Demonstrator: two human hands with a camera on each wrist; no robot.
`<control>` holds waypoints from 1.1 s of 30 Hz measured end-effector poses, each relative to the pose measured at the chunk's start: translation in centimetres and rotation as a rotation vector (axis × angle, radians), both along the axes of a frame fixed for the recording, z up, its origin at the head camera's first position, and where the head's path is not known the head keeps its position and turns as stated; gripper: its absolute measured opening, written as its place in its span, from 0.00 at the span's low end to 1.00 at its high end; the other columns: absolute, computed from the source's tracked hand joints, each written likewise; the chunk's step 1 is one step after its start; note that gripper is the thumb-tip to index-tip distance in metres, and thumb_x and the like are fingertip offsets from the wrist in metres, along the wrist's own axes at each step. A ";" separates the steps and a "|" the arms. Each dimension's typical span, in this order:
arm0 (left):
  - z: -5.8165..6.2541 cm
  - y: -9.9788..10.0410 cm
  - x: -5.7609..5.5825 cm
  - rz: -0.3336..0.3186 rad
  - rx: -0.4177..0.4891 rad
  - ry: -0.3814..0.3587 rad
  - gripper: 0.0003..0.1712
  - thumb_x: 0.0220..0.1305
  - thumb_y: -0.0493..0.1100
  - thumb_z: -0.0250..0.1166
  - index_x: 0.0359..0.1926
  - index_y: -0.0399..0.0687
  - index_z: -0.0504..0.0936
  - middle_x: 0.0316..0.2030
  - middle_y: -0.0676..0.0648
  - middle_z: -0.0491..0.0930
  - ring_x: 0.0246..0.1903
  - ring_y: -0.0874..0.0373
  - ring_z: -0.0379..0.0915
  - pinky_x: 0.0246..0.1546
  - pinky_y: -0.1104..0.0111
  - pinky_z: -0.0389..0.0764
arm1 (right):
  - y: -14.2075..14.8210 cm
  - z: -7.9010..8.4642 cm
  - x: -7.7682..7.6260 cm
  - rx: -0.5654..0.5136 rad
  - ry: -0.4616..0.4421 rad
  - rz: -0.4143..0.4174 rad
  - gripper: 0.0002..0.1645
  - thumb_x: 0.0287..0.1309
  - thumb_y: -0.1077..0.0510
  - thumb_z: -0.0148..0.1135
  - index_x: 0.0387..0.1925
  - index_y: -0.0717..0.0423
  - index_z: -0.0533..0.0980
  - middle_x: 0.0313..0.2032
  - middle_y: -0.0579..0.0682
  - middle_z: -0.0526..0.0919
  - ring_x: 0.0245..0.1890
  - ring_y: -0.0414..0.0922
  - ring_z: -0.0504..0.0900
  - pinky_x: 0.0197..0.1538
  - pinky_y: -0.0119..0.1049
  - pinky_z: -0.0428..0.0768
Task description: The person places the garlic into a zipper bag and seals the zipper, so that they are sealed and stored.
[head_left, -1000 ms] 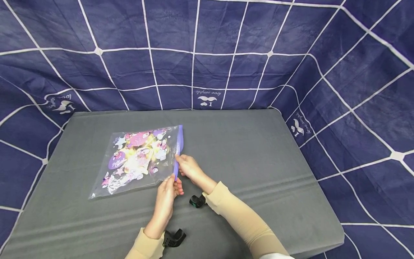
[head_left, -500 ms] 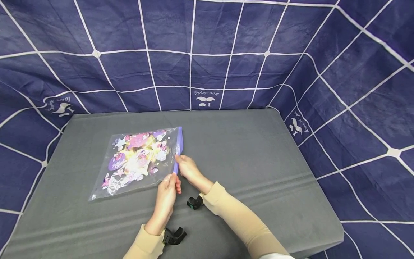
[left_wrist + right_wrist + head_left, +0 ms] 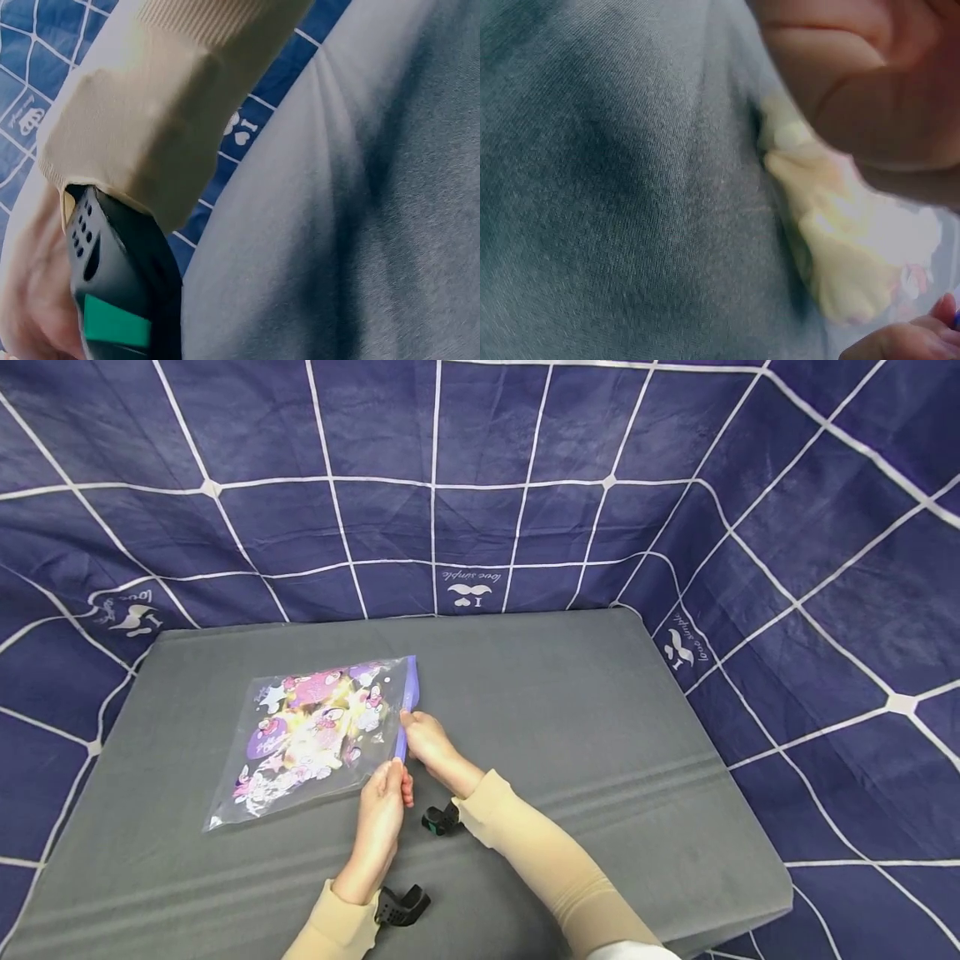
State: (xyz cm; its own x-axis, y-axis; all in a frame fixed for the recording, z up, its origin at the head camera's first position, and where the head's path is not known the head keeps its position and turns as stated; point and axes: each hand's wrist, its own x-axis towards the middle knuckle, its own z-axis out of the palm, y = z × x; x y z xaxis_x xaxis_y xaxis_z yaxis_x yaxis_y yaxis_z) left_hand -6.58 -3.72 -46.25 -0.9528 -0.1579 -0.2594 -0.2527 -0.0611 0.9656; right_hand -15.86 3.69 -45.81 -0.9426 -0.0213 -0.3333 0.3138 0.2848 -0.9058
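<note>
A clear plastic zip bag (image 3: 315, 735) lies on the left half of the grey surface in the head view. Pink and purple cartoon prints cover it, and something yellowish shows inside. Its purple zip strip (image 3: 412, 681) runs along the right edge. My left hand (image 3: 381, 806) pinches the strip's near end between thumb and fingers. Just beyond it, my right hand (image 3: 433, 747) pinches the strip around its middle. Part of the strip is hidden under the fingers. In the right wrist view, the yellowish contents (image 3: 847, 255) show blurred through the plastic.
The grey padded surface (image 3: 570, 710) has creases along its front part. Dark blue cloth (image 3: 480, 518) with white grid lines hangs behind it and at both sides. Black wrist devices (image 3: 402, 906) stick out from under both beige sleeves (image 3: 532, 839).
The head view has shifted slightly, so the scene sits a little farther left. My left hand's loose fingers have drawn in somewhat. Both hands keep their hold on the strip; the bag lies much the same.
</note>
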 end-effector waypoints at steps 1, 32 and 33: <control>0.0 0.0 0.0 0.001 -0.006 0.001 0.18 0.77 0.44 0.47 0.27 0.44 0.69 0.22 0.53 0.67 0.20 0.65 0.64 0.24 0.74 0.72 | -0.1 0.0 -0.1 0.001 0.003 -0.005 0.20 0.73 0.50 0.46 0.25 0.55 0.70 0.12 0.42 0.61 0.12 0.36 0.61 0.17 0.26 0.59; -0.1 0.0 -0.6 -0.057 0.131 -0.043 0.21 0.77 0.46 0.41 0.34 0.36 0.74 0.22 0.52 0.70 0.21 0.64 0.69 0.27 0.72 0.78 | 1.2 0.2 -1.0 0.035 -0.044 0.088 0.21 0.72 0.48 0.47 0.33 0.60 0.75 0.20 0.46 0.69 0.21 0.39 0.67 0.25 0.28 0.67; -0.1 0.0 -0.7 -0.059 0.130 -0.042 0.22 0.78 0.47 0.41 0.34 0.37 0.73 0.22 0.52 0.69 0.21 0.64 0.69 0.27 0.72 0.78 | 1.3 0.2 -0.9 0.042 -0.051 0.099 0.20 0.72 0.48 0.47 0.32 0.59 0.74 0.21 0.46 0.68 0.21 0.39 0.67 0.25 0.28 0.67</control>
